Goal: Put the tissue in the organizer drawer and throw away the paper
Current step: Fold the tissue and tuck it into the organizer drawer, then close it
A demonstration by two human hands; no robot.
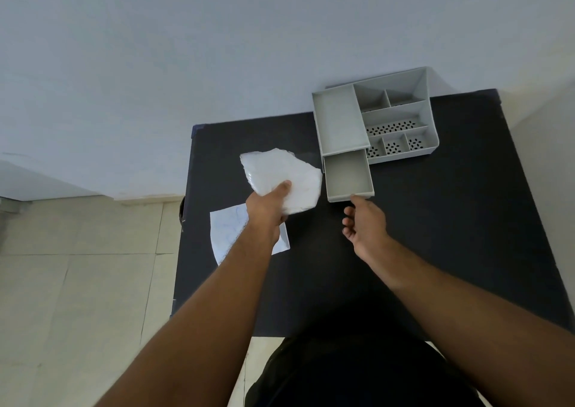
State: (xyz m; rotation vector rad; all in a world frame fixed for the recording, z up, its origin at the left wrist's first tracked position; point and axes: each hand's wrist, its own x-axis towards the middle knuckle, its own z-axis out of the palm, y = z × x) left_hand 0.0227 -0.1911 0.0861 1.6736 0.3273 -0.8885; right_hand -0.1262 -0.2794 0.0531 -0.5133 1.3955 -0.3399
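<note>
My left hand [269, 206] grips a white tissue pack [281, 176] and holds it above the black table, just left of the organizer. The grey organizer [396, 120] stands at the table's far right. Its lower drawer [348, 176] is pulled out toward me and is empty. My right hand [364, 223] hovers just in front of the drawer's front edge, fingers loosely curled, holding nothing; its thumb tip is at the drawer front. A white sheet of paper [225, 234] lies flat on the table under my left wrist, partly hidden by the forearm.
The black table [435, 235] ends at the left near the paper, with tiled floor [77, 282] beyond. A white wall [186, 48] rises behind the table. A dark round object [181, 212] peeks out at the table's left edge.
</note>
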